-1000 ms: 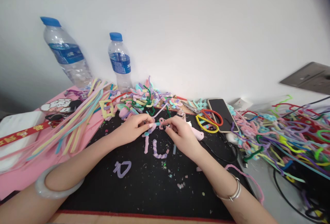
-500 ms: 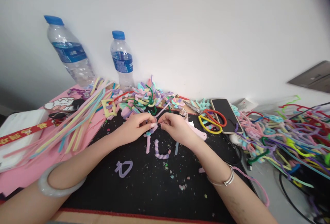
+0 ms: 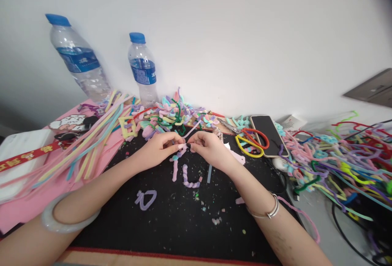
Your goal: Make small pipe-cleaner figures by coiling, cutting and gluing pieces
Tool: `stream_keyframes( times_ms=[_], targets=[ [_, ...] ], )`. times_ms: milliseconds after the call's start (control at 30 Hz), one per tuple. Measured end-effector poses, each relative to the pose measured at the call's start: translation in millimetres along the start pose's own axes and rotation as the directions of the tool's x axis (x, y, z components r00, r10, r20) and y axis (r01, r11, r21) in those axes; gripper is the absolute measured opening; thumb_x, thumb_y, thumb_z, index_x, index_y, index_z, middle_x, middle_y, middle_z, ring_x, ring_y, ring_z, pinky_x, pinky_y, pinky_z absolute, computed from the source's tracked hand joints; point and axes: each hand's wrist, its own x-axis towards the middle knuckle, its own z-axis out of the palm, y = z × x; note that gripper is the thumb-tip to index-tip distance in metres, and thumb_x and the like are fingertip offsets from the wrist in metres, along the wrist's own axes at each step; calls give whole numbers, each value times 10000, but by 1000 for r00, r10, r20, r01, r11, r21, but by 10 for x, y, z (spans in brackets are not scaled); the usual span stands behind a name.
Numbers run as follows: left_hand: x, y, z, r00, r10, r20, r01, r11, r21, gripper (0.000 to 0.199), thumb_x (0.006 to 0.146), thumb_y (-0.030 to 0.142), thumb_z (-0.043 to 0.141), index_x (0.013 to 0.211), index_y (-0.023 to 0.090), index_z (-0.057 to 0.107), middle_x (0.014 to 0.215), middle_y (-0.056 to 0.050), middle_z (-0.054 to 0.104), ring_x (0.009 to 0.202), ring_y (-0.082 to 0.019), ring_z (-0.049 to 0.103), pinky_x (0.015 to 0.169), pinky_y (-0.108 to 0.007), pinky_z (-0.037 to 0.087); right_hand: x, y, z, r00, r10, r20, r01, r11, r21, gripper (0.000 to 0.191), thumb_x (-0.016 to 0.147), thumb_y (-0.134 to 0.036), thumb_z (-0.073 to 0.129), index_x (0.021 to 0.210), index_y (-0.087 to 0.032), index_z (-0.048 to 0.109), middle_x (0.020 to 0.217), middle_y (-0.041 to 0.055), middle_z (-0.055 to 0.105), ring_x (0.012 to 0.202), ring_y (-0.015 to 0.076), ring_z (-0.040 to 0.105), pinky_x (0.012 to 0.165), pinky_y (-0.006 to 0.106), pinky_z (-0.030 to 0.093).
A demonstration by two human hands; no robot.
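- Pinching a small lilac fuzzy piece [image 3: 181, 150] between thumb and fingers of the left hand [image 3: 161, 149], over the far middle of a black mat [image 3: 183, 229].
- Holding the right hand [image 3: 210, 149] just beside, thumb and fingertips drawn narrowly together; unable to tell, with the tips so small in view, whether gripping the same piece or merely touching.
- Having a pink stem [image 3: 174, 171] just below the left fingertips, with a twisted curved piece [image 3: 191, 184] to its right on the mat.
- Having a purple loop [image 3: 146, 199] closer to the mat's front, between the forearms and apart from both hands.
- Having a pale narrow stick [image 3: 209, 173] just below the right hand.
- Facing a heap of coloured fuzzy stems [image 3: 174, 113] beyond the fingers, by the wall.
- Having scissors [image 3: 251, 141] with red and yellow handles to the right, beside a phone [image 3: 269, 133].
- Wearing a pale bangle [image 3: 49, 217] on the left forearm and a thin bracelet [image 3: 271, 213] near the right wrist.
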Motion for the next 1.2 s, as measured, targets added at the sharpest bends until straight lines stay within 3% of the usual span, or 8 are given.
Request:
stream_keyframes(
  times_ms=[167, 433, 567, 800, 1000, 1200],
  targets=[
    [-10, 14, 2, 1000, 9, -12, -9, 1000, -1, 175, 850, 328, 536, 847, 170, 611, 668, 32, 511, 573, -105, 411, 514, -217, 314, -8, -18, -3, 1000, 6, 8, -7, 1000, 31, 90, 746, -134, 572, 789, -146, 650, 613, -53, 494, 558, 78, 424, 563, 212, 334],
    [17, 8, -28, 1000, -13, -26, 10, 993, -120, 231, 872, 367, 498, 885, 163, 605, 776, 1, 571, 660, -123, 485, 580, -223, 368, 3, -6, -33, 1000, 26, 0, -26, 989, 143, 141, 697, -74, 534, 752, -139, 648, 629, -29, 578, 557, 84, 469, 531, 204, 342],
    [16, -1, -32, 998, -59, -24, 52, 972, -231, 214, 872, 367, 502, 861, 161, 559, 681, 39, 477, 545, -86, 387, 498, -205, 312, 9, 2, -58, 999, 44, -3, -42, 969, 245, 127, 703, -85, 532, 743, -137, 641, 630, -15, 605, 559, 87, 508, 539, 205, 369],
    [3, -18, -14, 997, -20, 69, 39, 956, -289, 231, 906, 388, 456, 884, 170, 527, 632, 59, 369, 514, -80, 328, 476, -205, 277, -11, 11, -22, 983, 156, 97, -183, 883, 432, 122, 718, -211, 598, 799, -130, 639, 644, -18, 581, 408, 32, 330, 381, 184, 223],
    [-19, -2, -10, 994, -16, 105, 50, 941, -335, 228, 912, 391, 446, 903, 175, 516, 616, 64, 347, 503, -79, 322, 469, -204, 280, -12, 27, 21, 975, 188, 115, -221, 844, 488, 116, 682, -180, 604, 787, -137, 626, 604, -48, 521, 399, 22, 296, 366, 172, 203],
    [-15, 37, -11, 997, -35, 74, 60, 926, -373, 200, 907, 363, 462, 884, 169, 505, 630, 60, 363, 504, -71, 322, 462, -200, 269, -5, 35, 5, 979, 174, 102, -201, 871, 448, 136, 698, -196, 594, 805, -125, 638, 634, -28, 559, 413, 28, 320, 374, 176, 207]
  ],
)
